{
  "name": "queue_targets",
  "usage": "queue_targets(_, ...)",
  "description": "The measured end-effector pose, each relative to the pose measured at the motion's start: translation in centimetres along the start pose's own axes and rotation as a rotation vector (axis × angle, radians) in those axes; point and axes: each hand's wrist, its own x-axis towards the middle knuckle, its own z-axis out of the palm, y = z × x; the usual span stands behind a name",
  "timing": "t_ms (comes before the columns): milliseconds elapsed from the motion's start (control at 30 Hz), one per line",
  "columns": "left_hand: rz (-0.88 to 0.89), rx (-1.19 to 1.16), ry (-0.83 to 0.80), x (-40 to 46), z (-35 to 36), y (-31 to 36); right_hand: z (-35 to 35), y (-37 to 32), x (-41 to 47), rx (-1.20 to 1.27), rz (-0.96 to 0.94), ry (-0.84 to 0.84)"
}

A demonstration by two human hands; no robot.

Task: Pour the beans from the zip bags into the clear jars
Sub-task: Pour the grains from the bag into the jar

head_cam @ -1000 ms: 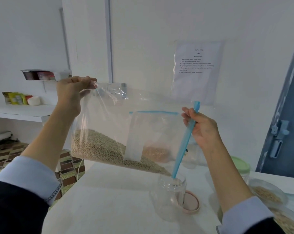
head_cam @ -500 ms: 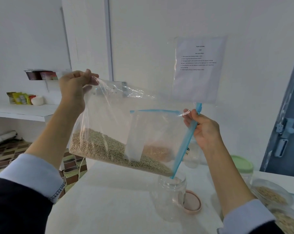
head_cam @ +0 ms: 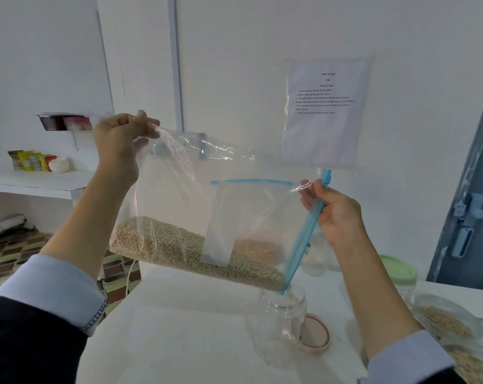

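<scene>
Since a second ago the zip bag (head_cam: 196,217) tilts a little more steeply, its closed end raised and its blue zip strip (head_cam: 304,239) slanting down so that the lower corner now dips into the mouth of the open clear jar (head_cam: 280,320). The left hand (head_cam: 121,142) pinches the bag's upper rear corner, fingers curled tight on the plastic. The right hand (head_cam: 337,214) grips the zip strip near its upper end, fingers wrapped round it. The beans (head_cam: 185,248) lie heaped along the bag's lower edge, banked toward the zip corner; whether any are falling into the jar cannot be told.

The jar stands on the white desk (head_cam: 179,328) toward its right side, with a pink lid (head_cam: 315,332) lying flat and touching its right flank. Behind it, near the desk's far edge, stands a second clear jar (head_cam: 315,259), and to the right a jar with a green lid (head_cam: 399,274). More bags of beans (head_cam: 445,322) lie at the desk's right edge, just beside the right forearm. The desk's left and front stretches are bare, with the left edge dropping to a patterned floor (head_cam: 10,253). A printed sheet (head_cam: 326,112) hangs on the wall above.
</scene>
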Motion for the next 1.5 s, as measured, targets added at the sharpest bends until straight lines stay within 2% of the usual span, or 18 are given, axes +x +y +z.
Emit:
queue_targets(600,-0.024,-0.096,0.124,0.1,-2.7,0.3,3.4,-0.2,-0.9,-0.137,-0.049,-0.002)
queue_targets(1000,-0.042,-0.118,0.092,0.3,-3.1,-0.1,4.0,-0.1,-1.1,-0.143,-0.059,-0.01)
queue_targets(1267,-0.036,-0.023,0.016,0.7,-3.3,-0.2,4.0,-0.2,-1.4,-0.154,-0.053,-0.033)
queue_targets(1500,-0.047,-0.009,0.046,0.9,-3.7,-0.7,3.7,-0.5,-1.2,-0.14,-0.062,-0.041)
